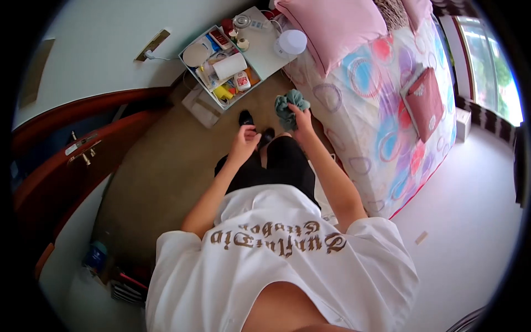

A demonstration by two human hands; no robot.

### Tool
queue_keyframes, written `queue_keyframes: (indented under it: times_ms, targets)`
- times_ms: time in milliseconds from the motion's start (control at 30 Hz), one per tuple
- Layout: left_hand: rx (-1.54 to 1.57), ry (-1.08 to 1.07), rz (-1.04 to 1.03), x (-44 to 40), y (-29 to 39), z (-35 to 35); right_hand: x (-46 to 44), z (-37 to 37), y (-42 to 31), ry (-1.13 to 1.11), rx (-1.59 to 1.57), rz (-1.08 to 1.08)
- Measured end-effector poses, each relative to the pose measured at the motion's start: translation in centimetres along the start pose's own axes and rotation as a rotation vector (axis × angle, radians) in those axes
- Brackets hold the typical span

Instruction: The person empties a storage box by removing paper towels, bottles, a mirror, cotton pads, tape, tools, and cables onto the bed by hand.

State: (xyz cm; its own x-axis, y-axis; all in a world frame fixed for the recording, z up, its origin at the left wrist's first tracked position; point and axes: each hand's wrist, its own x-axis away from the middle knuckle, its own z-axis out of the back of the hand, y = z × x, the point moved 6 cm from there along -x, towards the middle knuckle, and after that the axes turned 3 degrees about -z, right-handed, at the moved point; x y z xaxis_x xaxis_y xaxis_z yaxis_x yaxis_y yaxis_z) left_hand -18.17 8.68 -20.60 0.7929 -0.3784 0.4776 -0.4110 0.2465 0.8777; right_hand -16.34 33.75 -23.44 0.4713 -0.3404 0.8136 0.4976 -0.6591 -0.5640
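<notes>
A grey-green fabric scrunchie [286,110] is bunched up in my right hand [301,120], whose fingers pinch its near side. It hangs over the floor between the bed and the bedside cabinet. My left hand [243,145] is in front of my left thigh, its fingers curled in towards the thumb, and I see nothing between them. Just past those fingers a black shoe [246,117] shows on my foot. My two hands are apart, and only the right one touches the scrunchie.
Ahead, an open box [256,83] of small items sits by the white cabinet top [265,47], which carries a white lamp [291,42]. On the right is a bed [354,105] with a pink pillow [337,27] and a dark pink folded item [425,108]. A wooden door [94,149] stands left.
</notes>
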Motion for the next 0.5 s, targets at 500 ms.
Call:
queue_keyframes:
  times_ms: [500]
  targets:
    - [0.31,0.539,0.645,-8.4,-19.7,5.8,-27.9,-15.6,-5.6,0.059,1.449,0.61]
